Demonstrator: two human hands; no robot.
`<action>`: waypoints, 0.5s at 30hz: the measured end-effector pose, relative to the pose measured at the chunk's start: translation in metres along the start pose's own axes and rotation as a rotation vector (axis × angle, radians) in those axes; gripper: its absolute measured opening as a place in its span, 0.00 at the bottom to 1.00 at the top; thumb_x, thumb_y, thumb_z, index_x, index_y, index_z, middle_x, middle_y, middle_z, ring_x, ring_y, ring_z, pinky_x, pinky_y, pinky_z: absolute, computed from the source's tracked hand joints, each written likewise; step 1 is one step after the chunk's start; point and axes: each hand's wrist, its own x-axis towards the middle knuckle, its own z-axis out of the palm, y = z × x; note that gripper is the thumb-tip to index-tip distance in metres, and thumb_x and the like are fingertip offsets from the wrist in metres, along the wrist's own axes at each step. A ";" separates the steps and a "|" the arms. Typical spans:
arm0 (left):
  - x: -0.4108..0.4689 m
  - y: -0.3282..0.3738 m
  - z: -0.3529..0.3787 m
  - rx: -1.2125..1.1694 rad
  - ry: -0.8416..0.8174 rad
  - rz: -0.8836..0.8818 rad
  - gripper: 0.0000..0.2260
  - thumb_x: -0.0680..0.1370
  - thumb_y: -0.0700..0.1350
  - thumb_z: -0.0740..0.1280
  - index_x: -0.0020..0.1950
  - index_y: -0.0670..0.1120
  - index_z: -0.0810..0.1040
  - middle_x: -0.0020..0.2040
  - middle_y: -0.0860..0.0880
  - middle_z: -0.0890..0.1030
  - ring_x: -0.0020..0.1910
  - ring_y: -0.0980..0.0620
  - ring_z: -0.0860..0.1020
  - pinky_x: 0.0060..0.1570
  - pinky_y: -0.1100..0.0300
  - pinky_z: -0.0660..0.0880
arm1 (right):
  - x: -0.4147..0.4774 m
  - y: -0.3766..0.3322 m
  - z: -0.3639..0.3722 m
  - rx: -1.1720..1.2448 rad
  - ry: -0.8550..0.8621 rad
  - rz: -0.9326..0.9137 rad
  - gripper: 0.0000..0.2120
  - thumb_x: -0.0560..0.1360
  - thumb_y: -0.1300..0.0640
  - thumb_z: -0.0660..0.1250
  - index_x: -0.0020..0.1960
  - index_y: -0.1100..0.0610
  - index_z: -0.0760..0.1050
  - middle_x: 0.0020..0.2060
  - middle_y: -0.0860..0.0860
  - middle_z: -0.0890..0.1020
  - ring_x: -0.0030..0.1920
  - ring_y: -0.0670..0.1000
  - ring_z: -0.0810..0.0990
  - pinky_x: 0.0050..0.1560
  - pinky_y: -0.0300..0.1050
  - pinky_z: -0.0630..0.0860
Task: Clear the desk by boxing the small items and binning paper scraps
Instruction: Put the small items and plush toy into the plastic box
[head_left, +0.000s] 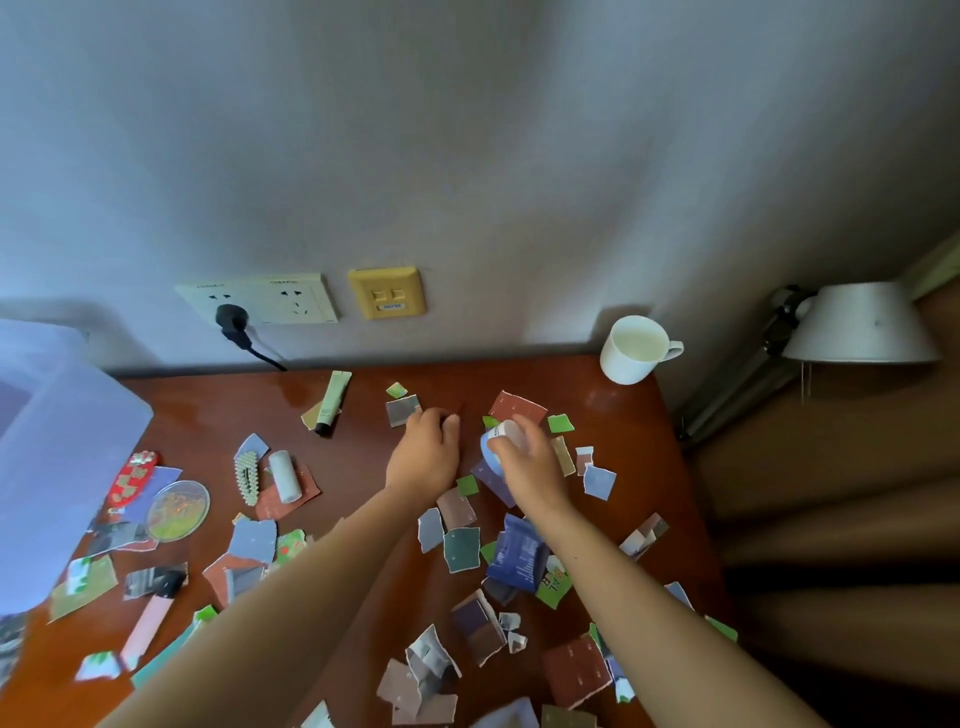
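My right hand (530, 460) grips a small blue and white bottle (496, 441) near the middle of the brown desk (613, 415). My left hand (426, 449) rests beside it with the fingers curled; whether anything is in it is hidden. Several torn paper scraps lie all over the desk, among them a red one (517, 406) just beyond the bottle. Small items lie to the left: a green tube (332, 400), a white roll (284, 475), a pearl hair clip (248, 477), a red clip (130, 478), a round disc (178, 510) and a pink stick (146, 630).
A translucent plastic box (62, 457) stands at the desk's left edge. A white mug (636, 349) sits at the back right corner, with a lamp (860, 325) beyond the right edge. A black plug (234, 325) and cord hang from the wall socket.
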 end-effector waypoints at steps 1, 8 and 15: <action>-0.006 0.003 -0.004 -0.114 -0.008 -0.045 0.15 0.83 0.50 0.52 0.51 0.44 0.75 0.50 0.42 0.78 0.46 0.44 0.77 0.43 0.52 0.71 | -0.008 -0.007 -0.001 0.078 -0.021 0.023 0.18 0.78 0.52 0.61 0.68 0.49 0.69 0.59 0.49 0.74 0.58 0.50 0.74 0.56 0.48 0.78; -0.064 0.003 -0.052 -0.521 0.026 -0.196 0.20 0.84 0.49 0.51 0.40 0.40 0.74 0.31 0.44 0.75 0.25 0.51 0.71 0.27 0.61 0.67 | -0.062 -0.038 0.016 0.379 -0.083 0.229 0.12 0.78 0.45 0.61 0.56 0.52 0.73 0.39 0.53 0.79 0.40 0.52 0.82 0.42 0.46 0.79; -0.109 -0.035 -0.112 -0.552 0.193 -0.221 0.21 0.83 0.53 0.54 0.37 0.41 0.72 0.29 0.45 0.75 0.24 0.53 0.71 0.24 0.64 0.66 | -0.111 -0.071 0.063 0.494 -0.243 0.199 0.18 0.78 0.45 0.61 0.58 0.58 0.74 0.39 0.57 0.78 0.28 0.50 0.77 0.27 0.39 0.70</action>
